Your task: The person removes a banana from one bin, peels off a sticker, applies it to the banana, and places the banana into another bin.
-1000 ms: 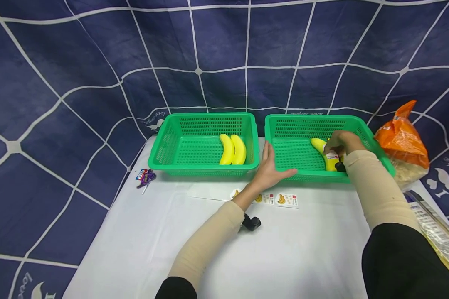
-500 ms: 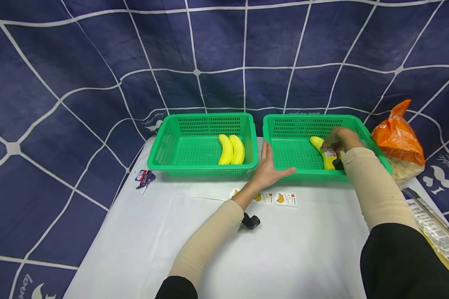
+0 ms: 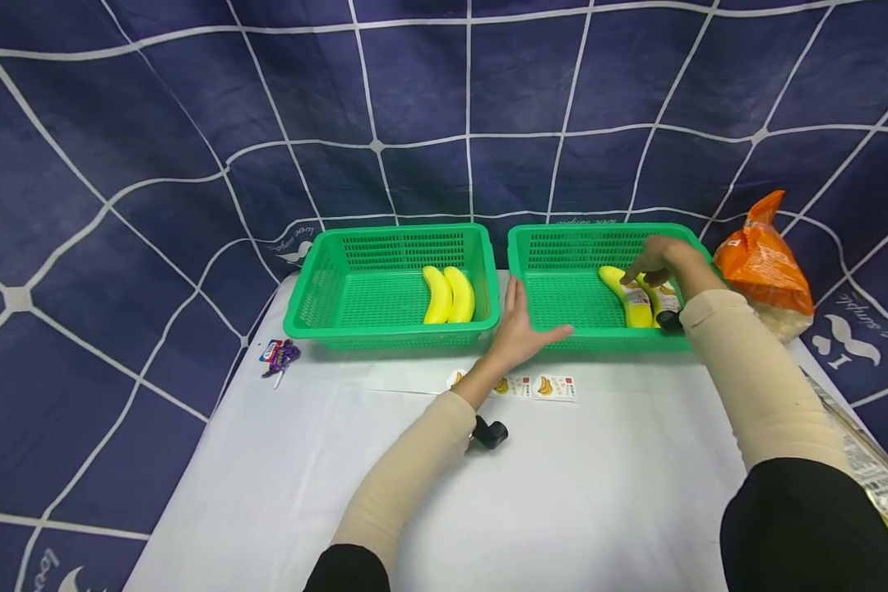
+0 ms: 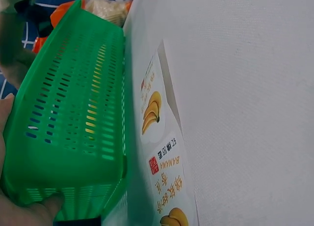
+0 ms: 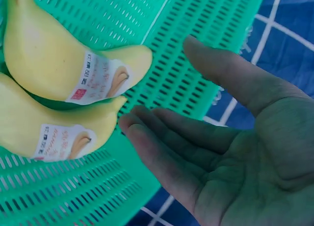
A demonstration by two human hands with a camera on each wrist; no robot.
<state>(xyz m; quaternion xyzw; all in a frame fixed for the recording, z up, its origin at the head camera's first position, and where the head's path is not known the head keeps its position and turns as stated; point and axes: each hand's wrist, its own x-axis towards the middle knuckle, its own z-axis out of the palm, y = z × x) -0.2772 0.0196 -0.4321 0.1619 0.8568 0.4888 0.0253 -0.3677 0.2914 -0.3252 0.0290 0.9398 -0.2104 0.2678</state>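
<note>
Four bananas (image 3: 437,294), two baskets (image 3: 370,332), apparently three tabletop stickers (image 3: 555,387).

Seeing a navy cloth (image 3: 518,74) with white grid lines, spreading from eight o'clock through twelve to past three, and bearing white lettering and moustache shapes. Spotting a purple-wrapped lollipop (image 3: 284,357) between eight and nine, lying on the white tabletop (image 3: 599,493). Noting an orange-topped bag (image 3: 762,263) at three, and a printed silver packet (image 3: 876,469) toward four.
</note>
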